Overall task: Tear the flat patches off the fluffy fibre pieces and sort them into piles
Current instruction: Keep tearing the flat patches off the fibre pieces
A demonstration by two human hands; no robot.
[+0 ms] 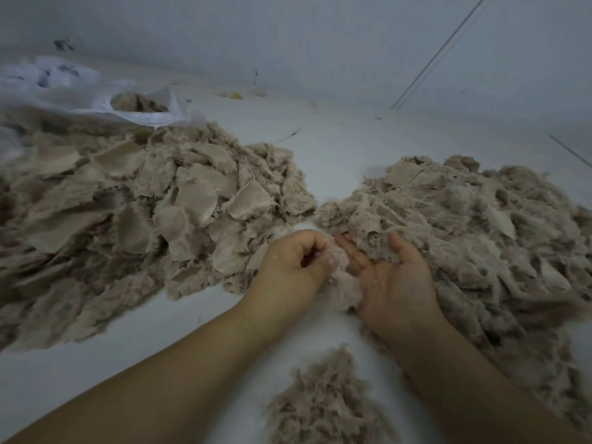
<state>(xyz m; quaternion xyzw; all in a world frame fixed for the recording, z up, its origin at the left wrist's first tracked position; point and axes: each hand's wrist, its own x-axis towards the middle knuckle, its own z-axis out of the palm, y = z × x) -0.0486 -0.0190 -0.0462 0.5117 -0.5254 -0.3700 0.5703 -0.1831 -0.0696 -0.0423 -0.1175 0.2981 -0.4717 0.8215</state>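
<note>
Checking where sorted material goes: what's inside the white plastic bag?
Through the mouth of the white plastic bag shows beige fibre material. Its folds hide everything deeper.

A crumpled white plastic bag lies against the pale wall.

The floor is a pale, smooth white surface with scattered specks of debris. A plain grey-white wall fills the top of the frame. A thin diagonal line crosses the upper right. A crumpled white plastic bag lies at the upper left. Lighting is dim and even.
</note>
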